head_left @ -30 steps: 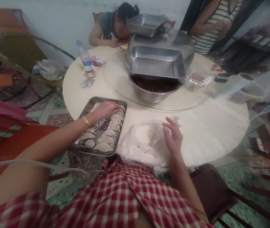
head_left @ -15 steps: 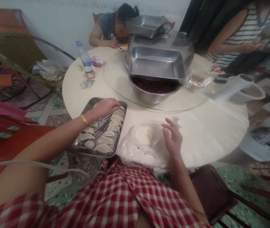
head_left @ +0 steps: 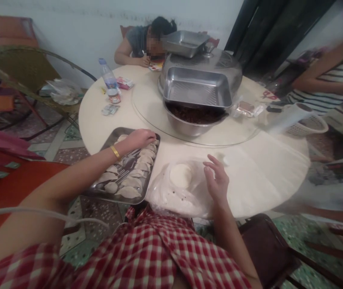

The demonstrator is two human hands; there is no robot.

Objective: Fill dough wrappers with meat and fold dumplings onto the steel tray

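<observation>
My left hand [head_left: 139, 139] reaches over the far right corner of a metal tray [head_left: 131, 159], its fingers bent down and together on a dumpling [head_left: 156, 142] there. Folded dumplings [head_left: 131, 182] lie in rows along both sides of the tray; my forearm hides part of the left row. To the right, a pale round stack of dough wrappers [head_left: 181, 176] sits on a clear plastic bag [head_left: 174, 200]. Just beside the bag my right hand [head_left: 218, 182] is held up, fingers apart and holding nothing.
A glass turntable [head_left: 147, 106] carries a steel bowl [head_left: 195, 125] of dark filling, partly covered by a tray [head_left: 197, 86], and a large lidded pan [head_left: 234, 68]. A bottle [head_left: 109, 76] and jar [head_left: 114, 95] stand left. A plastic roll [head_left: 292, 117] lies right. Two people are nearby.
My left hand has shifted slightly right along the tray's far end. My right hand stays nearly in place. The view has tilted a little, and the standing person at right has moved rightward.
</observation>
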